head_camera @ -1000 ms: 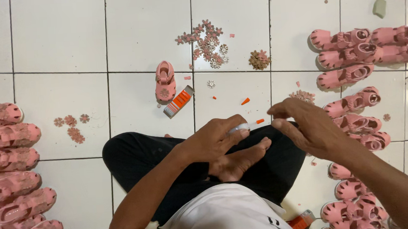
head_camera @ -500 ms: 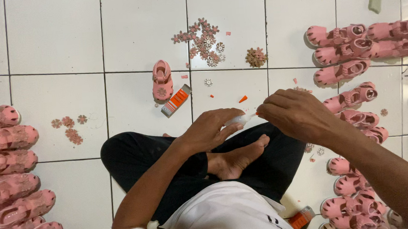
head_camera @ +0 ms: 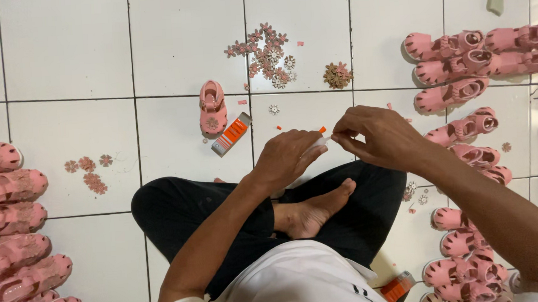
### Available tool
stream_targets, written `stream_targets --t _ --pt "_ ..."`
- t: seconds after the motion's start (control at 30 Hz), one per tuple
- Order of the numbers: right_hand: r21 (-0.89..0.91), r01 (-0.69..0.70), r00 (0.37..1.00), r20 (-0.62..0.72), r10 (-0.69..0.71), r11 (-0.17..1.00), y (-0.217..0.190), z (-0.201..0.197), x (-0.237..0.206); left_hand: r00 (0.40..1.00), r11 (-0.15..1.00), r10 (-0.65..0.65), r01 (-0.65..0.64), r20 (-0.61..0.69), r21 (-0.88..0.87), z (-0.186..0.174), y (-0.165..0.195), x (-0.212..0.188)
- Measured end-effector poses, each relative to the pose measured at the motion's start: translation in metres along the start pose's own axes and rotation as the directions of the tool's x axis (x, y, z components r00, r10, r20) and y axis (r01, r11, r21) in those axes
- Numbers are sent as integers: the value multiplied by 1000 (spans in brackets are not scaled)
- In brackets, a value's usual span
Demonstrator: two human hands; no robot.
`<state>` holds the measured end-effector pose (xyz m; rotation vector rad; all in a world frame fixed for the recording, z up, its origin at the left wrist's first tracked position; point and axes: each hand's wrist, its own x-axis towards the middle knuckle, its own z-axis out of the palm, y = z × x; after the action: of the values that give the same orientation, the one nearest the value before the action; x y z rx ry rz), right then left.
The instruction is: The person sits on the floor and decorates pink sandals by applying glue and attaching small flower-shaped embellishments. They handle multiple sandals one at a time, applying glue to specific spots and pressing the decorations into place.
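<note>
Seated cross-legged on the white tiled floor [head_camera: 64,58], the person holds a small white tube with an orange tip [head_camera: 319,139] between both hands. The left hand [head_camera: 291,156] grips its body; the right hand [head_camera: 377,137] pinches its far end, having drawn in closer over the last second. A single pink sandal [head_camera: 213,107] and an orange box [head_camera: 231,134] lie just ahead, near the scattered pink flower trims [head_camera: 268,51].
</note>
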<state>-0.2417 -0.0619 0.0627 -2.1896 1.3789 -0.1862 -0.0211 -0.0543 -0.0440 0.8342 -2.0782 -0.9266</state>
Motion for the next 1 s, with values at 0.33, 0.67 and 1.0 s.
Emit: stream_targets --t 0.33,0.67,1.0 --pt "-29 86 996 -13 -87 996 18 18 9 995 943 74 -48 -67 331 8 -9 6" --pt "-7 -78 996 38 79 997 35 20 16 993 943 79 -47 -86 328 16 -17 16" --pt "47 -184 983 34 183 982 50 17 13 993 951 75 -44 -92 306 22 -19 27"
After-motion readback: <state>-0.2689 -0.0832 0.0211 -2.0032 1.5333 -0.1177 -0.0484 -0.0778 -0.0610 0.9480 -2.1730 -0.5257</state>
